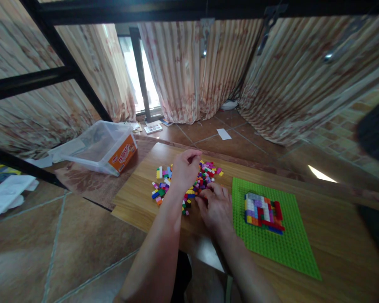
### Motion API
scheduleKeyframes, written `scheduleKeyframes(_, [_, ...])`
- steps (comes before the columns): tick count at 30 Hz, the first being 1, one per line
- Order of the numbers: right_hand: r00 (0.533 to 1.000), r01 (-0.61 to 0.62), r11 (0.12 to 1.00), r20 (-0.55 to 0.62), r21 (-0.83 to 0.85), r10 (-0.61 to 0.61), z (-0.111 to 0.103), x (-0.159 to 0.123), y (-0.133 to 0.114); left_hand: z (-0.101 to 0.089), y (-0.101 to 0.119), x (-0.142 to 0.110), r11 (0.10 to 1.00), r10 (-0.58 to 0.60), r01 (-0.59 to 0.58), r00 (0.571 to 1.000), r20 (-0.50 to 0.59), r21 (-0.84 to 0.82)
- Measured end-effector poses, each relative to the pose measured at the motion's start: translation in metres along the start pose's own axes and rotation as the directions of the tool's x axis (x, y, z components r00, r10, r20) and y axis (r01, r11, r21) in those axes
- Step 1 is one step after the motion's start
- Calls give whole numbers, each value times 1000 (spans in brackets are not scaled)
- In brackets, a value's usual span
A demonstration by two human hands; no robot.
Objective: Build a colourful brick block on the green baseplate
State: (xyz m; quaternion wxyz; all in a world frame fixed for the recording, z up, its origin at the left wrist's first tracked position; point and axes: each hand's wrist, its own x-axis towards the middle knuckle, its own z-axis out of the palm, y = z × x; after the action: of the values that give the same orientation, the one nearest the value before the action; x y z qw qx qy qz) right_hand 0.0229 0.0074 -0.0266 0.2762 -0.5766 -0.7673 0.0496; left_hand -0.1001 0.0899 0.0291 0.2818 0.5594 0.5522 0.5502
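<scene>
A loose pile of small toy building bricks in many colours lies spread on the wooden table. Over the pile hangs my left hand, its thumb and fingers drawn together in a pinch; whatever is between them is too small to make out. My right hand rests at the pile's near right side, fingers curled and thumb close to the index finger among the bricks. What its fingertips hold, if anything, is hidden. Right of this hand, a green baseplate carries a flat patchwork of joined bricks, with red ones at its right side.
The wooden table runs under everything. On the floor at left stands a clear plastic bin with an orange label, near white trays. Papers lie beyond the table, before striped curtains. A dark blurred shape is at right.
</scene>
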Motion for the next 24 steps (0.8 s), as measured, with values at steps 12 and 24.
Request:
scheduleKeyframes(12, [997, 74, 996, -24, 54, -72, 10, 2, -12, -1, 1, 0, 1000, 17, -17, 1000, -4, 0])
scheduleKeyframes(24, [996, -59, 998, -72, -20, 57, -11, -4, 9, -2, 2, -1, 1000, 7, -7, 1000, -14, 18])
